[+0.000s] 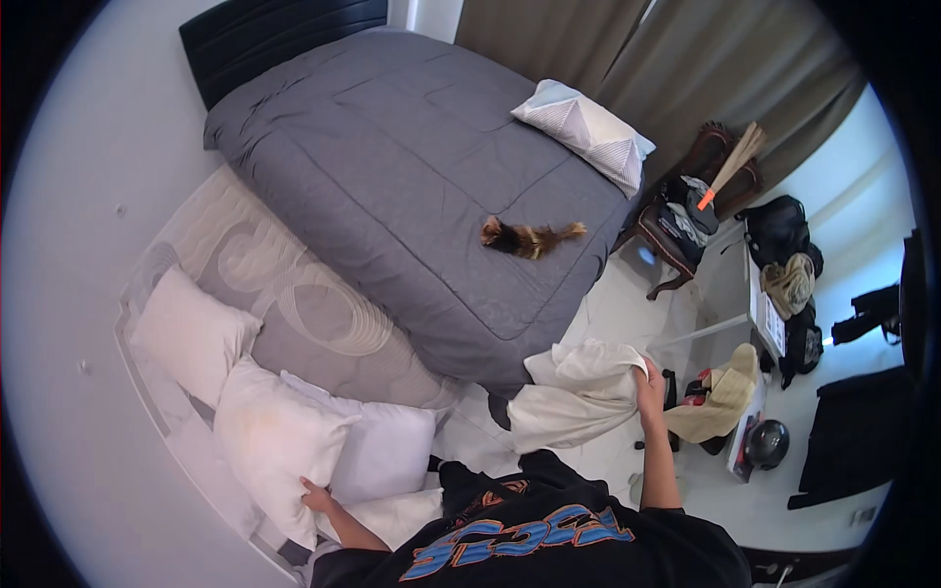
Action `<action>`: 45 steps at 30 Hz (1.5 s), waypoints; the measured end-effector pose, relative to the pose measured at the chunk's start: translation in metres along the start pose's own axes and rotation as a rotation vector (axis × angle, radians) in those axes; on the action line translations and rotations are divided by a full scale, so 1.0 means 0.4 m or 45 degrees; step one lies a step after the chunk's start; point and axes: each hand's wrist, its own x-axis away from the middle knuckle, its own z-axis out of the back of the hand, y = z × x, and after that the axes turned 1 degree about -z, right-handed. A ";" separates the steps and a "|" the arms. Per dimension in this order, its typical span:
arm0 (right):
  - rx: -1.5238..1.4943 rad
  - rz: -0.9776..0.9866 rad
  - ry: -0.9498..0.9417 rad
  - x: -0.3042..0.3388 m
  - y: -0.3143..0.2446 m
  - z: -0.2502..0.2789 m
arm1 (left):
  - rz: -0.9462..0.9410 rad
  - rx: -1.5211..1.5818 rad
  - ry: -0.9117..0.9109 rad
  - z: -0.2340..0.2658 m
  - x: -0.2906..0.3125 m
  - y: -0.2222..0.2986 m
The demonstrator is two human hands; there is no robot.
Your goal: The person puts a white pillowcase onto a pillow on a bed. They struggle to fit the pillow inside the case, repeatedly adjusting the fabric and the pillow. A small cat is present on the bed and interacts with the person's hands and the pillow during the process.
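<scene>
Closest to the camera, the wearer's black shirt [667,554] fills the lower edge. Off-white cloth [578,397] hangs from the right hand [650,389], fingers closed on it, near the grey bed [392,167]. The left hand [316,497] touches a white pillow [279,436]; whether its fingers grip, I cannot tell. Another pillow [387,456] lies beside that; a furry animal [529,239] rests on the grey bed.

The grey bed [372,167] at twelve o'clock bears a triangle-patterned pillow [585,135] at its two o'clock and a furry brown-and-black shape [530,240] at its four, while the mattress [304,343] at nine o'clock carries white pillows [279,431] around its seven
</scene>
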 end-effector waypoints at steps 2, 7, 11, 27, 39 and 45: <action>-0.071 0.002 0.035 -0.005 0.012 0.015 | -0.360 0.024 0.013 -0.007 -0.019 0.122; -0.209 -0.039 0.185 -0.026 0.031 0.039 | -0.665 0.097 -0.199 0.099 0.115 0.599; -0.329 -0.023 0.227 -0.091 0.139 0.114 | -0.924 0.429 -0.470 0.193 0.415 0.793; -0.546 -0.282 -0.116 -0.359 0.574 0.297 | -2.161 0.944 -0.397 0.191 1.454 1.088; -1.795 -0.299 -0.591 -0.827 0.462 0.082 | -1.731 0.264 -0.623 0.025 1.163 1.321; -1.187 -0.435 -0.386 -1.106 0.280 0.175 | -1.245 -0.381 -1.302 -0.330 0.944 1.327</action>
